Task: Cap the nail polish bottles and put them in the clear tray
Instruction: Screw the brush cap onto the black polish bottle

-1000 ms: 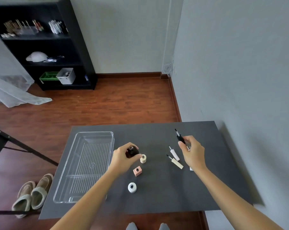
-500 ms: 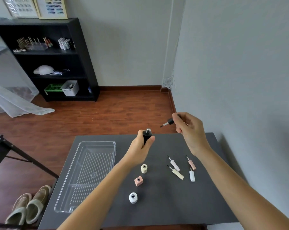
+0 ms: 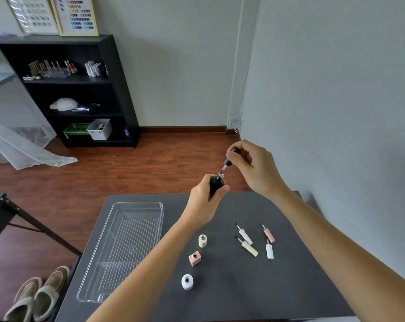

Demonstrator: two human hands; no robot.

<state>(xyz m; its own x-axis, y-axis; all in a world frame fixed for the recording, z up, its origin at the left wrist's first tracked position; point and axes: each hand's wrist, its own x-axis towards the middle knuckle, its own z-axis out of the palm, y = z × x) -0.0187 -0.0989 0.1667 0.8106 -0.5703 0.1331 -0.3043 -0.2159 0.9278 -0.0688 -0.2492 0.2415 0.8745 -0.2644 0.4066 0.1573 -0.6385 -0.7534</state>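
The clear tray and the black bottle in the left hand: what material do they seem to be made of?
Clear tray: probably hard transparent plastic with a glossy finish; the table shows through it, and the floor has moulded ribs. Black bottle: an opaque, smooth body, glass or plastic, which cannot be told from here; its bare neck is threaded and shines silvery, so it may be metal or uncoated glass.
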